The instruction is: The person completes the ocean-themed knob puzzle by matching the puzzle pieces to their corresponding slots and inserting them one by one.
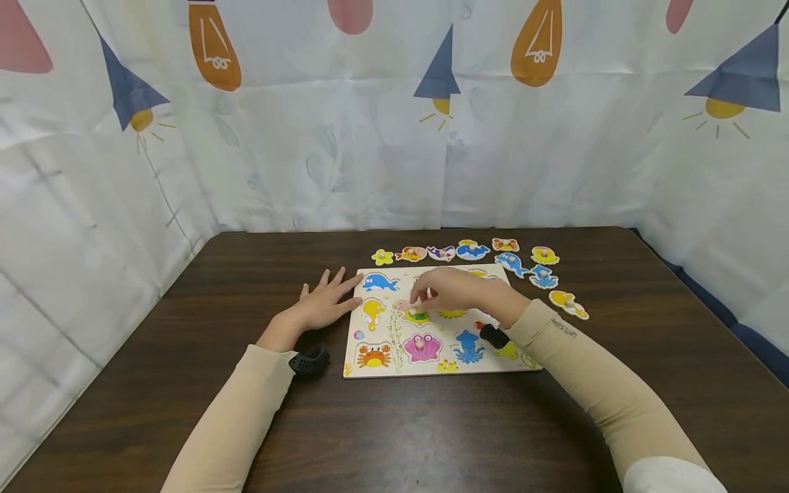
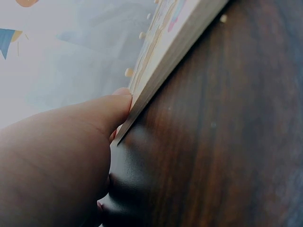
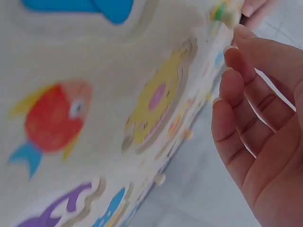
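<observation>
On my feed, R grip (image 1: 455,287) is narrow, fingers loosely bent, just by turtle pc's (image 1: 418,317) knob. Turtle's on puzzle bd (image 1: 485,368), slightly 9 o'clock of ctr; pink shell pc (image 1: 422,349) at its 6. L grip (image 1: 322,302), fingers spread, touches bd's 9 edge. Loose pcs (image 1: 472,253) arc 11 to 3 past bd on brown surface (image 1: 431,438).
</observation>
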Motion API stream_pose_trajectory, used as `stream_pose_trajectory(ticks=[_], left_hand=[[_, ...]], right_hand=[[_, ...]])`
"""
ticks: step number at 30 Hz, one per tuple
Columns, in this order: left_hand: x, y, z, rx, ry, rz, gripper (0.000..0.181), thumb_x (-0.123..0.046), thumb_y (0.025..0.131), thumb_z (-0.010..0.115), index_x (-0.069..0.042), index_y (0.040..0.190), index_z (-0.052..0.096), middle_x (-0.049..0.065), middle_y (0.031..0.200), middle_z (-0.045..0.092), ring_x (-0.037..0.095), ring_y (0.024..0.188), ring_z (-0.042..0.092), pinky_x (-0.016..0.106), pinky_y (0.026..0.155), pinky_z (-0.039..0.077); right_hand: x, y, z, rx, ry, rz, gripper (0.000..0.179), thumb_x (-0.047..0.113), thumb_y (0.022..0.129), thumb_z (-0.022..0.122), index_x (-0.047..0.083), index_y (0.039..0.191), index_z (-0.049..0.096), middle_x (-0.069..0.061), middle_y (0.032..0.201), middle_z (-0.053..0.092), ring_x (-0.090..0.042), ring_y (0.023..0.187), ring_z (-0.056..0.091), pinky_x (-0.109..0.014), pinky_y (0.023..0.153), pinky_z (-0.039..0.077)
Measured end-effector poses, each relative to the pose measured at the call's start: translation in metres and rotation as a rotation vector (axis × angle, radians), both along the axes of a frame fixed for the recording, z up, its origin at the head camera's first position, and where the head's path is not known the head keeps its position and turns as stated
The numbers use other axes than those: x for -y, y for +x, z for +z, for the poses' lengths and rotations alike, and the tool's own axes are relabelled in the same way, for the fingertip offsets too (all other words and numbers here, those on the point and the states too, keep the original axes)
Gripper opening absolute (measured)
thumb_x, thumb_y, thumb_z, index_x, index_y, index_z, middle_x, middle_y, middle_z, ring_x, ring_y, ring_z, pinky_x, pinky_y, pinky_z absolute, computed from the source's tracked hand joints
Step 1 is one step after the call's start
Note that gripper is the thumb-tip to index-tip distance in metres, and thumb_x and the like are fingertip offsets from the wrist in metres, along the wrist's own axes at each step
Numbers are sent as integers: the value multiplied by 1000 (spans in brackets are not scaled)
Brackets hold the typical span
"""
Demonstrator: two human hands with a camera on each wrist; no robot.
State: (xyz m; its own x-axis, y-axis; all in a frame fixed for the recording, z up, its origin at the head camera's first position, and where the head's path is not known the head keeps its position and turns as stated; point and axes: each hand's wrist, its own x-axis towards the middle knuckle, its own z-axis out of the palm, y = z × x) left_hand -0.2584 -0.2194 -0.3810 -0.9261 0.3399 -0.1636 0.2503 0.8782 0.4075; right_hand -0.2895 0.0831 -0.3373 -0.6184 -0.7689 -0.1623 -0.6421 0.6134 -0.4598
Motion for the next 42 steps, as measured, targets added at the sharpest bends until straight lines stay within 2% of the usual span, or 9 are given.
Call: stream_pose_trajectory(ticks=[6,10,13,17,22,26,31,37,42], left_hand=[[0,0,0,-3,4,1,71,-54,107,45,-24,166,19,19,170,2,47,153,-7,76,111,-5],[0,1,0,-3,6,2,71,-53,107,45,-23,166,20,20,170,3,47,153,-7,77,111,-5],[1,1,0,-4,5,3,71,-53,107,45,-23,166,20,20,170,3,48,153,-7,77,111,-5],[2,1,-1,-4,3,2,71,-53,107,45,-23,166,20,20,170,3,48,153,-7,77,111,-5],[2,1,-1,-6,4,-10,71,-53,108,44,-22,167,19,20,170,2,48,153,-7,77,111,-5],[2,1,0,-4,8,-17,71,-53,108,43,-22,167,19,20,170,1,48,153,-8,77,111,-5],[1,1,1,1,6,-15,71,-53,108,43,-22,167,18,20,170,1,47,153,-8,77,111,-5],[1,0,0,2,5,-13,72,-54,108,43,-22,167,18,20,170,1,47,153,-8,77,111,-5],[1,-1,-1,2,4,-10,71,-53,108,43,-22,167,18,20,170,1,47,153,-8,77,111,-5]], right_hand=[[-39,-5,7,20,-130,-94,22,15,101,68,9,121,75,0,100,68,-19,90,61,-33,78,53],[-69,-6,13,62,-227,-169,26,15,102,65,2,124,72,-7,108,70,-28,95,64,-44,84,55],[-90,-7,15,77,-257,-226,28,16,103,63,0,125,70,-13,110,70,-32,96,65,-50,87,55],[-115,-6,17,78,-252,-286,29,16,103,64,-2,125,69,-15,103,69,-32,88,62,-46,79,56],[-148,-1,20,132,-237,-347,29,16,103,65,-3,124,69,-14,96,63,-27,78,56,-39,68,52],[-175,2,19,149,-227,-378,29,16,103,65,-4,123,69,-14,101,65,-24,79,57,-38,69,53],[-202,5,15,176,-212,-410,28,14,103,64,-6,122,68,-11,94,65,-22,75,57,-35,68,53],[-228,6,6,207,-199,-427,23,9,102,62,-6,117,69,-8,97,66,-19,74,58,-33,68,55],[-242,7,0,256,-165,-454,20,8,100,64,-5,114,70,-6,98,66,-17,73,55,-30,64,51]])
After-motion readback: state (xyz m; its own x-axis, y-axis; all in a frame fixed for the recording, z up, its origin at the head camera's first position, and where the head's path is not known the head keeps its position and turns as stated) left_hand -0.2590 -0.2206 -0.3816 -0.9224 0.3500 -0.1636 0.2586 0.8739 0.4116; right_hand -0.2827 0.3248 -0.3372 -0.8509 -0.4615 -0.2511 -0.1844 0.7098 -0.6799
